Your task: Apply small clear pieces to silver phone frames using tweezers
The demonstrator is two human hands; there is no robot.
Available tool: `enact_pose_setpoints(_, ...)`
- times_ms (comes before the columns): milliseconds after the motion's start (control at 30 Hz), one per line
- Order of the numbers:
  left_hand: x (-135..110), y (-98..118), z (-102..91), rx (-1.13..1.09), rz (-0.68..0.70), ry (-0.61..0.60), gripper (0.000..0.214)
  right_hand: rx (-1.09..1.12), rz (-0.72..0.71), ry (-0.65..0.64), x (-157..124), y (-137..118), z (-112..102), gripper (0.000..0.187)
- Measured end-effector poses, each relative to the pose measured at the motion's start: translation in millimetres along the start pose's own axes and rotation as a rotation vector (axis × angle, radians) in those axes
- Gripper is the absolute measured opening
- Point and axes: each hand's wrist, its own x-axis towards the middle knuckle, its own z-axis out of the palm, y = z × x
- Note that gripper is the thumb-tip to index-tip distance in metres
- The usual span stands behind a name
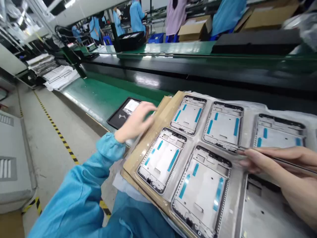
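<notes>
My right hand (284,172) grips thin metal tweezers (232,144), whose tip is over the lower edge of the upper middle phone frame (223,124). My left hand (138,120) is raised between the small black tray (121,112) and the cardboard edge, fingers bent and apart, with nothing visible in it. Several phone frames with blue strips, such as the lower left one (160,158) and the lower middle one (201,191), lie in a clear plastic tray (170,190). My right hand partly covers another frame (262,211) at the lower right.
Cardboard (148,142) lies beneath the plastic tray. The black tray holds tiny pieces and a white packet (131,105) on the green bench (99,94). White stacked sheets (60,76) are at the far left. Co-workers (136,16) and open boxes (194,29) are beyond the line.
</notes>
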Motion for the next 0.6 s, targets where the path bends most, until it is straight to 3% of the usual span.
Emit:
enact_pose_setpoints(33,-4.0,-26.5,-3.1,0.053,-0.254,0.113,0.016,-0.002,0.009,-0.005,1.6,1.3,-0.8,0.046)
enact_pose_setpoints(67,-8.1,-51.0,-4.9,0.094,-0.364,0.147,0.013,-0.012,0.028,-0.014,3.0,1.7,-1.4,0.049)
enact_pose_setpoints(133,-16.1,-90.7,-4.5,0.134,-0.460,0.148,0.016,-0.051,0.077,-0.026,5.0,-0.4,-1.6,0.054)
enact_pose_setpoints(233,-25.2,-122.7,4.2,0.171,-0.535,0.123,0.019,-0.108,0.128,-0.026,5.5,-7.8,0.3,0.057)
enact_pose_setpoints(367,-27.4,-130.4,16.1,0.195,-0.607,0.113,0.018,-0.096,0.203,-0.011,4.8,-16.7,3.0,0.058)
enact_pose_setpoints(600,-17.0,-113.8,13.8,0.071,-0.594,0.164,0.028,-0.057,0.218,-0.060,4.3,-26.4,0.6,0.057)
